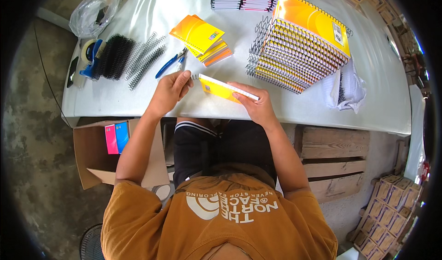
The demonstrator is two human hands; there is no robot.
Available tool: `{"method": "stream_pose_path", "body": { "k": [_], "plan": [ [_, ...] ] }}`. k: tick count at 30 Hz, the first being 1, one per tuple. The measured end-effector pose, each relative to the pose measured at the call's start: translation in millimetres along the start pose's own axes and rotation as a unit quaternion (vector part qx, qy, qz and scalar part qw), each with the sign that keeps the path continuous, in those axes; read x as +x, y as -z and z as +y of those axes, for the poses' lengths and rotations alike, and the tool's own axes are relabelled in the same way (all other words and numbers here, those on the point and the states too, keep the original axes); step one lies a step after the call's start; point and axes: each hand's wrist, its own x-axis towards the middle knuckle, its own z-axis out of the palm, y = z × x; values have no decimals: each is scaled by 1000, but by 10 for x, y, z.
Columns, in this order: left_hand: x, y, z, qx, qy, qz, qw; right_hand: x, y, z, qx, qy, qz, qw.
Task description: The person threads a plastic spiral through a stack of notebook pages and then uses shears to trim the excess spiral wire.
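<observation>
A small yellow notebook (220,89) is tilted above the table's near edge, its white page edges facing up. My right hand (256,104) grips its right end, thumb on the cover and fingers behind. A short piece of spiral wire coil (195,76) sticks out from the notebook's left end, and my left hand (172,90) is closed on it with the fingertips. Just beyond lie blue-handled pliers (170,65) and a stack of loose yellow and orange punched booklets (198,33). Loose metal coils (146,59) rest farther left, beside a bundle of black coils (115,56).
At the right stands a tall pile of coil-bound yellow notebooks (299,52), with a white plastic bag (351,87) beside it. A blue tape dispenser (93,57) and clear plastic wrap (97,12) are at the left. Under the table's edge sits an open cardboard box (88,149).
</observation>
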Motion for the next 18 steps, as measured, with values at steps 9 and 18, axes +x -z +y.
{"method": "stream_pose_path", "body": {
  "k": [9,18],
  "plan": [
    [12,35,446,354,-337,42,871,-28,-51,8,-19,33,7,999],
    [-116,-269,461,614,-371,152,680,-113,-94,-14,-75,83,41,993]
  ]
}}
